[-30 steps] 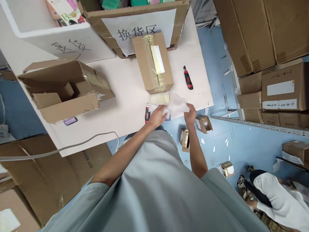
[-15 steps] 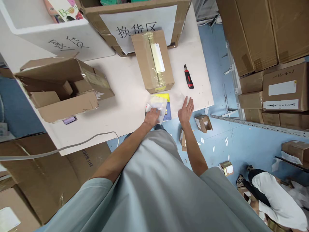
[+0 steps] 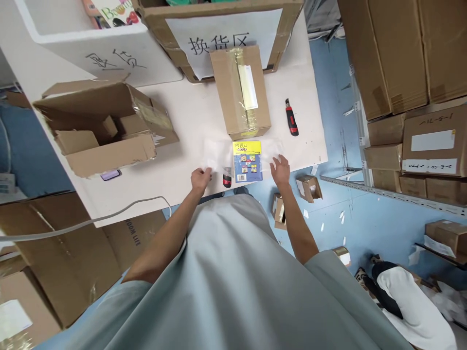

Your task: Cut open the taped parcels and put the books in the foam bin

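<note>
The book (image 3: 248, 161) lies on clear wrap (image 3: 216, 154) at the table's (image 3: 197, 109) near edge, long axis near-to-far, yellow end far. The left hand (image 3: 200, 180) pinches the wrap; whether the right hand (image 3: 280, 171) grips it, I cannot tell. A knife (image 3: 226, 181) lies just left, a taped box (image 3: 226, 92) just beyond. The far-left bin (image 3: 73, 56) holds printed items (image 3: 116, 12).

The left hand (image 3: 201, 179) is no longer over the book (image 3: 248, 163); it is now well to the left, fingers closed on the edge of the wrap (image 3: 217, 154). That side of the wrap now lies out leftward, baring the book's yellow and blue cover and its barcode. The knife (image 3: 226, 181) beside it shows its handle again. The right hand's (image 3: 280, 170) fingers are more bent.
</note>
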Demonstrator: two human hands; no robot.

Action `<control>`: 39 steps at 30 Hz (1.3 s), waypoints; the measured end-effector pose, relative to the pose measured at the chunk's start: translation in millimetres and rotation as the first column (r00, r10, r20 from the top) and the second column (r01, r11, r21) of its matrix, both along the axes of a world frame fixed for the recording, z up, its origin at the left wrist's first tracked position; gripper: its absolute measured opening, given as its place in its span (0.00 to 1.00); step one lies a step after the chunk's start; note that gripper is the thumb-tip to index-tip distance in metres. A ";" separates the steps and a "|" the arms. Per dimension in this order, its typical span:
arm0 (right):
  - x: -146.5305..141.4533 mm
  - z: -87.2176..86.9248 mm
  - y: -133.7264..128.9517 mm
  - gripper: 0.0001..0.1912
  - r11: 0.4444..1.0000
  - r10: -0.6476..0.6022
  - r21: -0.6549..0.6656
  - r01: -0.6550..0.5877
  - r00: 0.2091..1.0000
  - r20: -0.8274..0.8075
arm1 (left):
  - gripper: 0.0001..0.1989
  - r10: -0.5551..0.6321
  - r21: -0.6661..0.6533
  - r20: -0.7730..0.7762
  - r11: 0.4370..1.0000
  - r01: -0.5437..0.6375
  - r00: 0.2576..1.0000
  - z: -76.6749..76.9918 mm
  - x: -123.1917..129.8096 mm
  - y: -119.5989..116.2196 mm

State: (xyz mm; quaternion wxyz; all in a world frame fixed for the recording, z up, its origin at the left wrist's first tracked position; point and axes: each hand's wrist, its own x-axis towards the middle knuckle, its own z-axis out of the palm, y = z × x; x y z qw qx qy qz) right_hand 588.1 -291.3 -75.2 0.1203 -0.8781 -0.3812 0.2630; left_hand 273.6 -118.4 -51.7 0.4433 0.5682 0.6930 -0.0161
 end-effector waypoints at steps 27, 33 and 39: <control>-25.4 -12.2 65.2 0.22 0.940 -0.323 -0.033 0.339 0.858 -0.400 | 0.33 -0.777 0.121 -0.016 0.623 0.773 0.629 -12.8 56.8 -9.3; -44.2 7.4 44.8 0.27 0.894 -0.392 0.014 0.449 0.795 -0.462 | 0.35 -0.720 0.106 0.045 0.693 0.714 0.692 -5.1 57.7 -21.6; -88.4 41.9 48.0 0.24 0.882 -0.361 0.117 0.456 0.815 -0.453 | 0.30 -0.671 0.191 0.157 0.741 0.644 0.725 28.1 56.9 -27.8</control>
